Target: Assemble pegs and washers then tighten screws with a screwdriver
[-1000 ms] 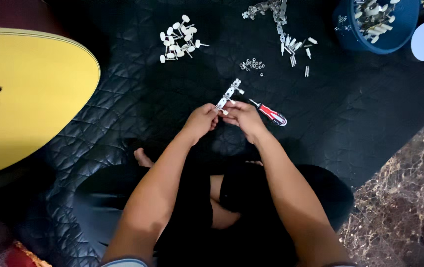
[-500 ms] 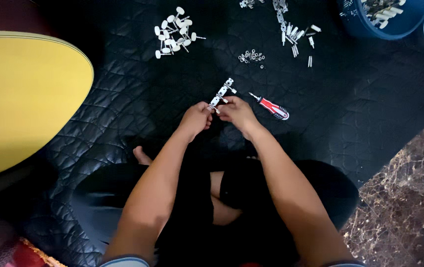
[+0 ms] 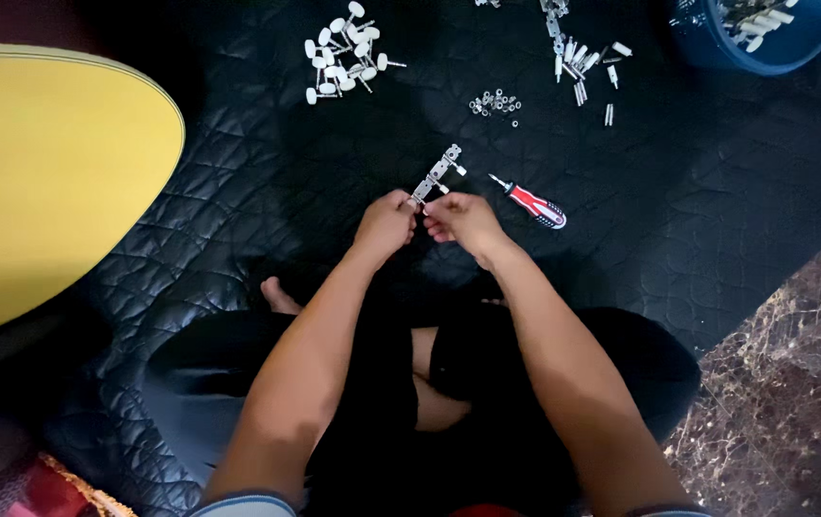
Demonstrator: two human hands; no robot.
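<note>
since the earlier frame the view has tipped slightly down: the blue tub (image 3: 750, 43) and the scattered parts sit nearer the top edge, while both hands stay together at centre. head view: left hand (image 3: 386, 222) is closed on the near end of a small silver metal strip (image 3: 437, 176), which angles up and away from the fingers, its far end free above the black quilted mat (image 3: 238, 191). right hand (image 3: 463, 218) is pinched at the same near end, fingertips touching the left hand's; whether it grips the strip or a smaller part cannot be told. a red-handled screwdriver (image 3: 532, 204) lies on the mat just right of the strip, untouched. farther off: a cluster of white-knobbed pegs (image 3: 341, 53), a small heap of nuts (image 3: 496, 101), loose metal posts (image 3: 578, 57). a yellow curved board (image 3: 46, 182) lies at left.
</note>
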